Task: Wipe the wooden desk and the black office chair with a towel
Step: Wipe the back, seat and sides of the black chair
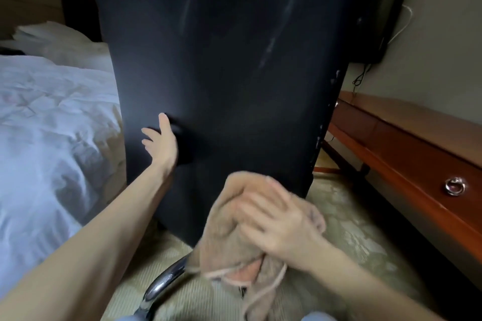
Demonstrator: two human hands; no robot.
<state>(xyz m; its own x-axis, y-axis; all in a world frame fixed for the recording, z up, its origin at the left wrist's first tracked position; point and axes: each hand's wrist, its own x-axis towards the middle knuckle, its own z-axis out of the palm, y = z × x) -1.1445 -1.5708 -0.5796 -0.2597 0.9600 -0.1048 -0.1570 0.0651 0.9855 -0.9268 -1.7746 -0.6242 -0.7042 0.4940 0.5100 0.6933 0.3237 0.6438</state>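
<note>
The back of the black office chair (229, 65) fills the middle of the view, with pale streaks on its upper right part. My left hand (160, 142) lies with straight fingers against the chair back's lower left side. My right hand (279, 219) presses a beige towel (229, 239) against the bottom of the chair back, fingers spread over the bunched cloth. The wooden desk (407, 153) runs along the wall at the right, apart from both hands.
A bed with white bedding (52, 122) stands close on the left. A chrome chair leg (161, 286) shows at the bottom. A ring pull (455, 186) sits on the desk drawer. A dark screen (386, 20) hangs on the right wall with cables below. Patterned carpet (352, 229) covers the floor.
</note>
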